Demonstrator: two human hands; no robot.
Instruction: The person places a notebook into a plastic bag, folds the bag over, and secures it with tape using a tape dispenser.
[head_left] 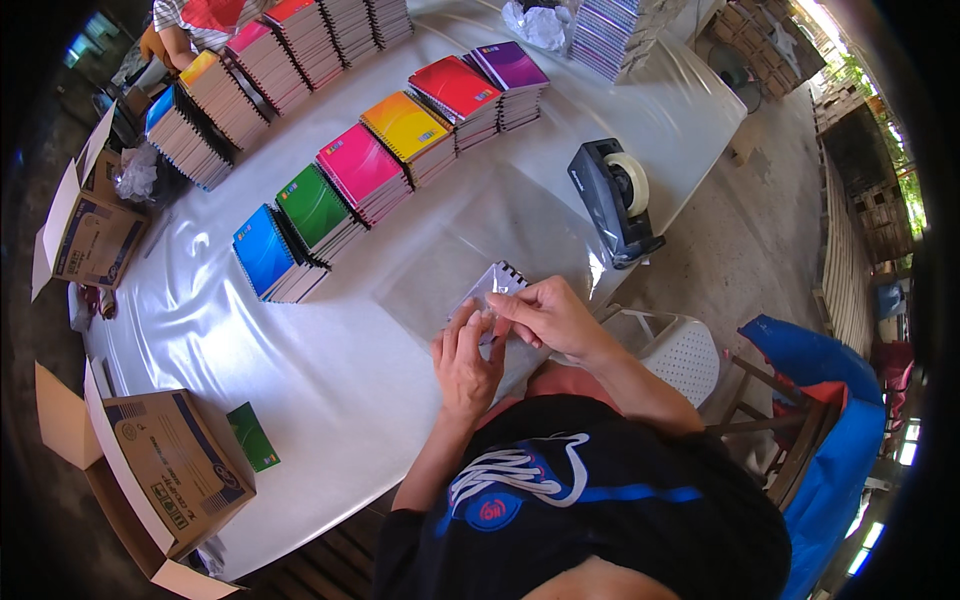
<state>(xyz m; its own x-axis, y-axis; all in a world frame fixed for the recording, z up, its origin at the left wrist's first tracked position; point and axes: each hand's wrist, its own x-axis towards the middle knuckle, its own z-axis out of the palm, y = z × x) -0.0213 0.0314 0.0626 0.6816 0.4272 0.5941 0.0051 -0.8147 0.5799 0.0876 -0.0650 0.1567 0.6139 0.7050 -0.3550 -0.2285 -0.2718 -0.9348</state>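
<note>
Close by me, a person in a black T-shirt [600,490] sits at a table [340,400] covered in pale, shiny sheeting, both hands drawn together over a small spiral-bound notebook [487,283]. The notebook lies near the table's close edge, its black binding rings turned away from the person, partly hidden under the fingers. The right hand [548,312] is narrow, thumb and fingertips pinched on a bit of clear film [495,296] over the notebook. The left hand [466,362] has its fingers bent against the notebook's near side, just beside the right; I cannot tell whether it grips or only presses. A clear plastic sheet [415,290] lies flat beneath and around this spot.

To the right sits a black tape dispenser [598,205] with a pale roll of tape [633,182]. Beyond the hands runs a slanting row of notebook stacks: blue [264,246], green [313,205], pink [360,165], yellow [404,124], red [453,86] and purple [510,64]. More stacks stand behind, near another person [176,48]. On the left, a green cover [253,437] lies beside an open cardboard box [178,455].
</note>
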